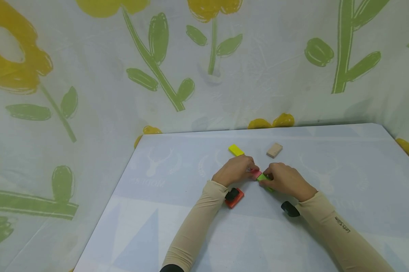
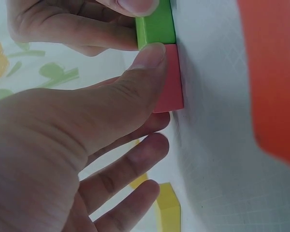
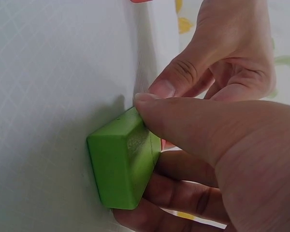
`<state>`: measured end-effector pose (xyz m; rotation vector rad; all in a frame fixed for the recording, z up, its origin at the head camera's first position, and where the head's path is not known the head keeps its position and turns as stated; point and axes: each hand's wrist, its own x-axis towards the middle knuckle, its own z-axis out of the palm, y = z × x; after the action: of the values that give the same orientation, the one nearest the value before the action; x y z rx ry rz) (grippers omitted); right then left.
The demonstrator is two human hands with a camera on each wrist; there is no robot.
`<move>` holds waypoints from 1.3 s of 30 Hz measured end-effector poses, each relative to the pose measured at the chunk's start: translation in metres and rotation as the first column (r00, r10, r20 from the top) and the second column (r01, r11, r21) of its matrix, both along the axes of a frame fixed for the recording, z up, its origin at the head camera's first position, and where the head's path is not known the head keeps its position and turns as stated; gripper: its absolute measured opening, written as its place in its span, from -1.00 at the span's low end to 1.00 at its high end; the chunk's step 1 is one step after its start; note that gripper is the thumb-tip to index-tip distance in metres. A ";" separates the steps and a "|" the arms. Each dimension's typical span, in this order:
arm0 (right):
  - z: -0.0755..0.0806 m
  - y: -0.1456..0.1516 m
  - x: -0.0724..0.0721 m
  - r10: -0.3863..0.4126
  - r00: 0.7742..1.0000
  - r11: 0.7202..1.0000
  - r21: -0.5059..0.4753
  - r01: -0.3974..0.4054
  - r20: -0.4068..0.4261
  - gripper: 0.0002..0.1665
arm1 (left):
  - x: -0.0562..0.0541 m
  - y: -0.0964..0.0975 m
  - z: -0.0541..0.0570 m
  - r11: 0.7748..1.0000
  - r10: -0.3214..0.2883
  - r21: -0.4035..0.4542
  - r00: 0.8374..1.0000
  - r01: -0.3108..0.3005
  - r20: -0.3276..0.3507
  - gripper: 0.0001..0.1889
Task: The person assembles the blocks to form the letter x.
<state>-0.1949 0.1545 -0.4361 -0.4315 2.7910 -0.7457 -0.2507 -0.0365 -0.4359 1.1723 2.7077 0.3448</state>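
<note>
In the head view my left hand (image 1: 235, 170) pinches a pink block (image 1: 256, 173) on the table. My right hand (image 1: 287, 180) grips a green block (image 1: 263, 177) just to the right of it. The two blocks meet end to end, as the left wrist view shows where the pink block (image 2: 172, 82) butts against the green block (image 2: 157, 29). Seen from the right wrist, the thumb lies along the top of the green block (image 3: 108, 166) with fingers on its far side. There, the pink block is mostly hidden behind the hands.
A yellow block (image 1: 236, 150) lies beyond my left hand, and a bare wooden block (image 1: 274, 150) lies beyond my right. Under the left wrist is a red block (image 1: 237, 201), partly covered by the wrist camera. Flower-patterned cloth (image 1: 259, 75) hangs behind the table (image 1: 140, 219).
</note>
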 end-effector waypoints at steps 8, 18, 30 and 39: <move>0.001 0.000 0.000 -0.002 1.000 1.000 -0.007 0.002 -0.006 -0.78 | -0.002 -0.001 -0.002 1.000 -0.003 0.000 1.000 0.003 0.008 -0.68; 0.001 0.000 0.000 0.000 1.000 1.000 -0.009 0.000 0.002 -0.76 | -0.001 -0.002 -0.001 1.000 0.005 0.010 1.000 -0.005 0.024 -0.68; 0.003 -0.002 0.003 -0.003 1.000 1.000 0.006 0.003 -0.002 -0.68 | 0.001 -0.002 0.001 1.000 0.004 0.017 0.999 -0.004 0.032 -0.67; 0.002 0.000 0.001 0.007 0.999 1.000 0.023 -0.006 -0.032 -0.70 | 0.000 -0.001 0.000 1.000 -0.005 0.025 1.000 0.004 0.031 -0.68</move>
<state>-0.1937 0.1541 -0.4337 -0.4518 2.8233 -0.7113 -0.2510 -0.0377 -0.4354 1.1691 2.6818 0.3942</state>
